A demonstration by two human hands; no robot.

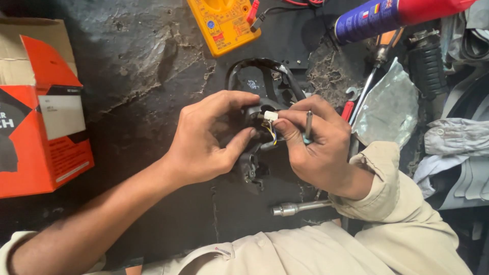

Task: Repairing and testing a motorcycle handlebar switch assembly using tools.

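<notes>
- Head view: a black switch housing [253, 133] is gripped over the dark table [153, 66] by the left hand [204, 140], fingers curled around it.
- A white connector [270, 115] is pinched by the right hand [313, 145], a thin screwdriver [308, 125] tucked alongside.
- Seating the plug seems underway; fine alignment is called for.
- The socket is hidden behind fingers.

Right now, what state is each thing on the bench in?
Left hand: gripping the black part.
Right hand: pinching the white plug, a thin tool tucked in its fingers.
Multimeter: lying flat, leads plugged in.
Spray can: on its side.
Orange box: shut.
Socket bar: lying loose.
</notes>
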